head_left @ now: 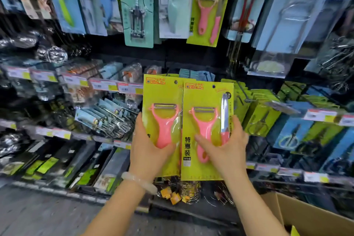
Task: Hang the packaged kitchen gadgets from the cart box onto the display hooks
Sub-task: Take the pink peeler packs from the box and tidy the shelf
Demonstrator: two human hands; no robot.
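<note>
2 yellow peeler packs are being held up before the display: the left hand (pixel 151 145) is gripping the left pack (pixel 162 101), the right hand (pixel 224 145) the right pack (pixel 206 132). Hanging is pending; next, each punched hole needs threading onto a hook.

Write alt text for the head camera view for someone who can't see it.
A person holds two yellow-green peeler packs side by side before a store display, left hand gripping the left pack, right hand gripping the right pack. A matching pack hangs above among other gadgets; a cardboard box sits lower right.
</note>
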